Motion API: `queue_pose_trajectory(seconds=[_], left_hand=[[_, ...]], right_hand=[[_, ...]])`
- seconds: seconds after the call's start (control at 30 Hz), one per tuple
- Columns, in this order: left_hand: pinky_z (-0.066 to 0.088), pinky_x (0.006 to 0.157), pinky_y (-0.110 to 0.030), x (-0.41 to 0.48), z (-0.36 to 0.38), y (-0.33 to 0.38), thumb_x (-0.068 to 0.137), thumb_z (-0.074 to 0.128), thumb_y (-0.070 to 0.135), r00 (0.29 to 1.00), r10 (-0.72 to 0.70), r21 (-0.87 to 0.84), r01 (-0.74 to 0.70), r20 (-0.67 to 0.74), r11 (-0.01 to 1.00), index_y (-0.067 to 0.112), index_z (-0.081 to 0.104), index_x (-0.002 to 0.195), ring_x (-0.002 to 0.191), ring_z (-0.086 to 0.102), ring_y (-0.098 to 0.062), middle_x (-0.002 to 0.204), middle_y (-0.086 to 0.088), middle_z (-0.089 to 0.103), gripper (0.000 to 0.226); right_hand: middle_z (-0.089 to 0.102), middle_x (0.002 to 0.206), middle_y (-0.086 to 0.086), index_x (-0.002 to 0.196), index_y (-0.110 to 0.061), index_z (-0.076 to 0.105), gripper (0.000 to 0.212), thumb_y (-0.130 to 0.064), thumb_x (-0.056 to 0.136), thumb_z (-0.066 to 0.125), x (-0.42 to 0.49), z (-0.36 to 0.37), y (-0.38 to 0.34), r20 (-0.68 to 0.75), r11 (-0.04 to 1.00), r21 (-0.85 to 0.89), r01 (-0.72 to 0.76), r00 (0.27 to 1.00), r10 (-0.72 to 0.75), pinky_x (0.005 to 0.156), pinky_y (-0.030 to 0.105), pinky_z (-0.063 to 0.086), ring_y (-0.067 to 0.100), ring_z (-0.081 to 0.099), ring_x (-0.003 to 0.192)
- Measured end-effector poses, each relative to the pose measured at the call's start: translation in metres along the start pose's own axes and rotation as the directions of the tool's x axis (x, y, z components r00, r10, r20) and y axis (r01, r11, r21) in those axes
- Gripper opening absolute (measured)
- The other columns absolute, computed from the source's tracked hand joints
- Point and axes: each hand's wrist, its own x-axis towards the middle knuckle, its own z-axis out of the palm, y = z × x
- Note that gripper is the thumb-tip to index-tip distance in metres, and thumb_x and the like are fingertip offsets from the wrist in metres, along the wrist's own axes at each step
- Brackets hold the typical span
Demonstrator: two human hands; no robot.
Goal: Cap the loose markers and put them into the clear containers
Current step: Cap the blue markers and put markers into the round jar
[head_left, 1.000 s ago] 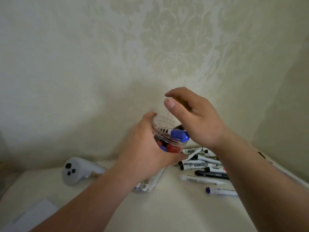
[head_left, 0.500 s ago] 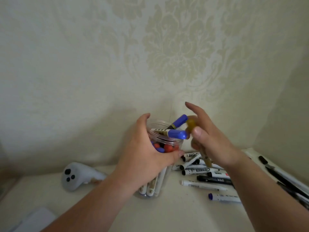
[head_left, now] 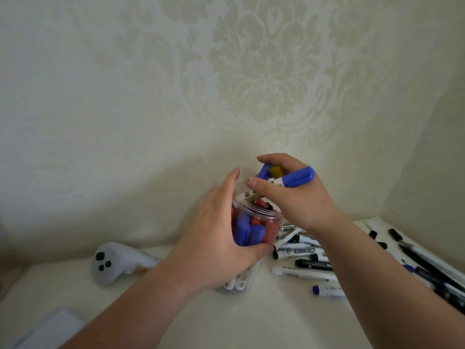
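Note:
My left hand [head_left: 216, 245] grips a clear jar [head_left: 254, 217] that stands on the table near the wall, packed with red- and blue-capped markers. Just above the jar's mouth my right hand [head_left: 294, 197] holds a small bunch of markers: a blue-capped marker [head_left: 297, 178] sticks out to the right over my knuckles, and another blue cap [head_left: 264, 171] and a yellow cap [head_left: 276, 170] show under my fingers. Their lower ends reach down to the jar's rim. A pile of loose white and black markers [head_left: 302, 255] lies on the table right of the jar.
A white game controller [head_left: 110, 263] lies left of the jar by the wall. More black pens [head_left: 427, 263] lie along the right edge. A white sheet [head_left: 50, 328] sits at the lower left. The patterned wall stands right behind the jar.
My right hand has risen over the jar's mouth and closed round the markers that stuck out. The long blue-capped marker now points right instead of lying across the rim.

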Motion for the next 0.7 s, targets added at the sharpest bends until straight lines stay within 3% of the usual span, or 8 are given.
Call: queue_pose_trajectory(seconds=[0.1, 0.2, 0.27, 0.37, 0.5, 0.6, 0.7], left_hand=[[0.040, 0.103, -0.021, 0.001, 0.002, -0.001, 0.061, 0.093, 0.049, 0.996, -0.038, -0.112, 0.047, 0.081, 0.993, 0.064, -0.003, 0.147, 0.128, 0.043, 0.005, 0.132, 0.032, 0.040, 0.130], [0.048, 0.095, -0.017, 0.001, 0.015, -0.011, 0.056, 0.099, 0.032, 0.959, -0.151, -0.354, 0.232, 0.242, 0.906, 0.061, -0.002, 0.149, 0.111, 0.063, 0.008, 0.116, 0.032, 0.066, 0.141], [0.050, 0.100, -0.024, 0.002, 0.021, -0.019, 0.053, 0.100, 0.037, 0.955, -0.139, -0.298, 0.216, 0.261, 0.930, 0.048, 0.017, 0.152, 0.111, 0.064, 0.005, 0.120, 0.026, 0.066, 0.130], [0.055, 0.090, -0.029, 0.006, 0.010, -0.010, 0.051, 0.099, 0.042, 0.972, -0.110, -0.163, 0.145, 0.208, 0.976, 0.049, 0.047, 0.119, 0.099, 0.068, -0.002, 0.106, 0.017, 0.070, 0.086], [0.054, 0.081, -0.033, 0.015, -0.015, -0.005, 0.046, 0.088, 0.062, 0.996, -0.020, 0.148, 0.007, 0.084, 0.989, 0.046, 0.048, 0.119, 0.095, 0.062, -0.006, 0.104, 0.016, 0.058, 0.085], [0.058, 0.081, -0.041, 0.008, -0.021, -0.015, 0.048, 0.090, 0.058, 0.986, -0.127, 0.041, 0.123, 0.109, 0.992, 0.044, 0.050, 0.115, 0.091, 0.067, -0.006, 0.104, 0.014, 0.064, 0.079], [0.056, 0.088, -0.039, 0.003, -0.019, -0.015, 0.044, 0.091, 0.060, 0.989, -0.131, 0.002, 0.132, 0.072, 0.991, 0.050, 0.045, 0.124, 0.100, 0.066, -0.007, 0.113, 0.016, 0.062, 0.093]], right_hand=[[0.074, 0.091, 0.008, 0.104, -0.023, 0.073, 0.025, -0.021, 0.080, 0.082, 0.005, -0.005, -0.003, -0.081, 0.979, 0.169, -0.118, 0.988, 0.133, 0.051, 0.014, 0.043, 0.006, 0.068, 0.065], [0.072, 0.091, 0.022, 0.095, -0.022, 0.070, 0.026, -0.014, 0.072, 0.078, 0.010, -0.008, -0.001, -0.178, 0.951, 0.263, -0.165, 0.960, 0.215, 0.055, 0.030, 0.045, 0.018, 0.065, 0.066], [0.071, 0.082, 0.019, 0.096, -0.020, 0.067, 0.025, -0.004, 0.077, 0.072, 0.009, -0.008, -0.001, -0.242, 0.953, 0.266, -0.149, 0.946, 0.215, 0.060, 0.032, 0.049, 0.018, 0.067, 0.063], [0.069, 0.070, 0.005, 0.098, -0.018, 0.064, 0.023, -0.001, 0.083, 0.067, 0.007, -0.013, -0.006, -0.370, 0.946, 0.313, -0.085, 0.906, 0.204, 0.059, 0.029, 0.051, 0.012, 0.067, 0.060], [0.066, 0.065, 0.000, 0.100, -0.015, 0.059, 0.019, 0.000, 0.088, 0.063, 0.006, -0.037, -0.024, -0.565, 0.889, 0.440, 0.126, 0.809, 0.165, 0.060, 0.026, 0.054, 0.014, 0.069, 0.065], [0.064, 0.066, -0.001, 0.101, -0.014, 0.057, 0.019, -0.001, 0.089, 0.062, 0.005, -0.048, -0.031, -0.624, 0.871, 0.445, 0.209, 0.769, 0.135, 0.062, 0.028, 0.056, 0.015, 0.069, 0.067], [0.065, 0.072, 0.002, 0.105, -0.013, 0.056, 0.020, -0.002, 0.089, 0.061, 0.004, -0.049, -0.025, -0.632, 0.876, 0.444, 0.189, 0.759, 0.156, 0.061, 0.027, 0.055, 0.014, 0.069, 0.067]])
